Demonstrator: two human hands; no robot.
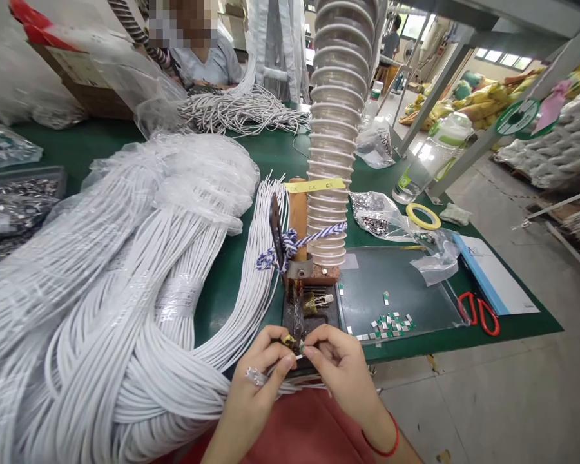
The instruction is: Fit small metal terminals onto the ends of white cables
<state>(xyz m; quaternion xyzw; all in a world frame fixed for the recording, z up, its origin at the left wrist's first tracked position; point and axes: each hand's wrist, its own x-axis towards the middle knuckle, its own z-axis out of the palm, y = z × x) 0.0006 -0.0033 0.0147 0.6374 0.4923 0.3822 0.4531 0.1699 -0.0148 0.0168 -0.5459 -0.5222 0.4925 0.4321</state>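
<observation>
While a green table point(251, 161) fills most of the view, a grey concrete floor point(502, 399) lies at its right side, and yellow sacks point(483, 96) are stacked far away at 2 o'clock. At 9 o'clock a big bundle of white cables point(106, 309) lies on the table, partly under clear plastic. A ribbed hose point(336, 129) comes down at 12 o'clock, above a small metal fixture point(302, 283). At 3 o'clock of the fixture lies a clear tray point(415, 283) with small metal pieces point(389, 323), and red scissors point(481, 312) lie further right. Another person point(203, 51) sits at 11 o'clock behind more cables.

Low in the view, at 6 o'clock, the left hand point(258, 370) pinches the white cable ends point(256, 377) between thumb and fingers. The right hand point(341, 367) has its fingertips pressed together on a small part point(294, 343), just in front of the fixture. Both hands touch at the fingertips.
</observation>
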